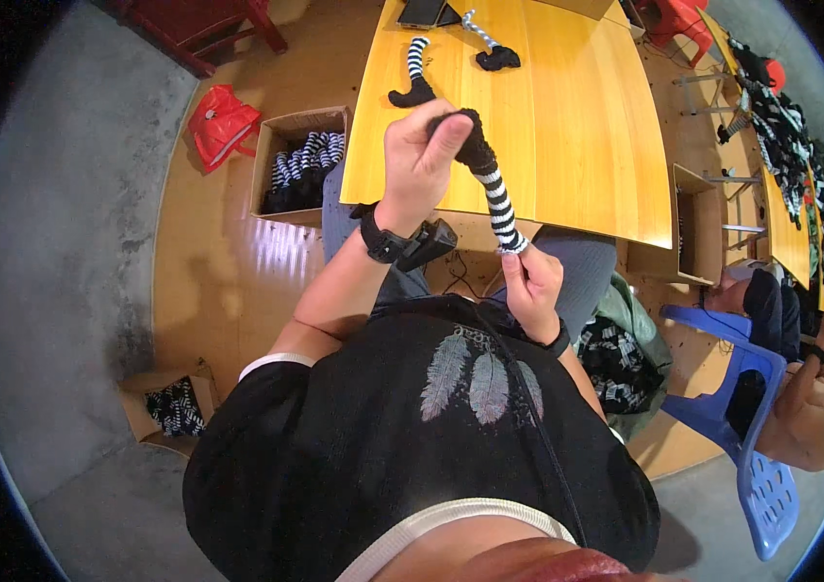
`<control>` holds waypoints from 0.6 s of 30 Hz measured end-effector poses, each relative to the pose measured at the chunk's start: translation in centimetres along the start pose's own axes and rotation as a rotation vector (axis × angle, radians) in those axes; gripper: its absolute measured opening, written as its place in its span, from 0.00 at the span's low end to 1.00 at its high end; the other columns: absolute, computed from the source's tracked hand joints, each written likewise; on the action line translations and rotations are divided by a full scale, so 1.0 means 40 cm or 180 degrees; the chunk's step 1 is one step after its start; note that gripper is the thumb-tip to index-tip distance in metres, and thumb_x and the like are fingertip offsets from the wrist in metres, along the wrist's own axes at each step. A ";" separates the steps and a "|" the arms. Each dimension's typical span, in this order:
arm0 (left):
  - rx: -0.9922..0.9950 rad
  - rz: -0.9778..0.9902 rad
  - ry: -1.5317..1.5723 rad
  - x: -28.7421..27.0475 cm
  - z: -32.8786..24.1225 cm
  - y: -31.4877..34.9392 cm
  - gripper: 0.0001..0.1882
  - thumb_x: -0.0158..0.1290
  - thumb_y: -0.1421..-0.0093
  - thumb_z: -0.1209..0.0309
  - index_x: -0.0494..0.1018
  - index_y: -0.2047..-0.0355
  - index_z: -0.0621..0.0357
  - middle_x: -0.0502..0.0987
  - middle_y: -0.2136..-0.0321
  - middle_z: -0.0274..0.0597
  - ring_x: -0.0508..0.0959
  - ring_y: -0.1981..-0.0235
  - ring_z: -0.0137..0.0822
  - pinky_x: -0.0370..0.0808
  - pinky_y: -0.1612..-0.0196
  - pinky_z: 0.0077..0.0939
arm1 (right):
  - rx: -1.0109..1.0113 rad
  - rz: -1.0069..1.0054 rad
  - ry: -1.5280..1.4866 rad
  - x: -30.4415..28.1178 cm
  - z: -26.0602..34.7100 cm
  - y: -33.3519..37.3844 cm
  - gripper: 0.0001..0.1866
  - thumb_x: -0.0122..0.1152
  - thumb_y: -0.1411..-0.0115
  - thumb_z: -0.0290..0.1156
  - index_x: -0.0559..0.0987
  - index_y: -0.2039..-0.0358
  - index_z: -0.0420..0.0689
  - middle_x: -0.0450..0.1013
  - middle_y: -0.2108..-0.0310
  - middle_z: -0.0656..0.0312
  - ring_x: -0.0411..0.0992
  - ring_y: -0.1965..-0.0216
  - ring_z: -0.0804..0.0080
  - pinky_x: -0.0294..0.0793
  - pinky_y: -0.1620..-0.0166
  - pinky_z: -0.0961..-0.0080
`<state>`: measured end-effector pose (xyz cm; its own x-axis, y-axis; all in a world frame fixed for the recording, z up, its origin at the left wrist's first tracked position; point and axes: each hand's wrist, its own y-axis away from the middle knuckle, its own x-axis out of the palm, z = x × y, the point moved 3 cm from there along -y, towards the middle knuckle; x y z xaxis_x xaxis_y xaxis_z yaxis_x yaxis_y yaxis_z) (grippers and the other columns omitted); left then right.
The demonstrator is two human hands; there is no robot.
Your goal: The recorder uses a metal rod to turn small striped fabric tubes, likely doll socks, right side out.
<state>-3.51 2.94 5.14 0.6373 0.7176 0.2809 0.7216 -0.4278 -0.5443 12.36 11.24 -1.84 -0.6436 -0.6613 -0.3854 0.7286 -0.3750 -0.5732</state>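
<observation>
A knitted doll leg (497, 206) with black and white stripes and a black foot is stretched between my hands, over the near edge of the table. My left hand (412, 160) is closed around the black foot, thumb on top. Lower and to the right, my right hand (533, 291) pinches the striped end between thumb and fingers. Two similar pieces lie on the table beyond: a striped leg (417, 58) with a bent black foot, and another striped leg (480, 31) with a bunched black end.
The yellow wooden table (587, 126) carries dark flat objects (422, 12) at its far edge. Left of it, a carton (271, 131) holds several striped pieces, near a red bag (223, 126). On my right are a sack (659, 339) of knitted pieces, a blue chair (752, 388) and another person (805, 417).
</observation>
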 end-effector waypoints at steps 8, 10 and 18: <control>-0.0217 0.0426 -0.0787 0.009 -0.002 0.013 0.17 0.49 0.44 0.63 0.68 0.80 0.65 0.65 0.86 0.29 0.59 0.85 0.18 0.56 0.83 0.13 | 0.1774 0.0731 -0.3520 0.020 -0.029 0.023 0.15 0.46 0.41 0.34 0.72 0.75 0.35 0.60 0.86 0.70 0.52 0.86 0.86 0.48 0.82 0.88; -0.0816 0.0110 0.0265 0.007 0.003 0.017 0.17 0.47 0.43 0.62 0.68 0.81 0.64 0.66 0.86 0.28 0.59 0.86 0.18 0.55 0.83 0.12 | 0.1857 0.0993 -0.3786 0.012 -0.027 0.006 0.14 0.45 0.41 0.34 0.72 0.74 0.36 0.58 0.87 0.70 0.50 0.86 0.85 0.48 0.82 0.87; 0.0143 0.0485 -0.0541 -0.052 -0.039 -0.026 0.26 0.58 0.54 0.66 0.63 0.55 0.59 0.70 0.67 0.35 0.71 0.69 0.28 0.66 0.66 0.15 | 0.2411 0.1614 -0.4179 -0.029 -0.025 -0.011 0.18 0.41 0.40 0.40 0.70 0.77 0.38 0.54 0.91 0.70 0.47 0.90 0.85 0.44 0.87 0.86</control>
<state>-5.17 1.04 6.36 0.6805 0.7304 0.0578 0.6054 -0.5162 -0.6058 12.57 12.82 -1.86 0.0375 -0.7373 0.6746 0.9949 0.0907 0.0437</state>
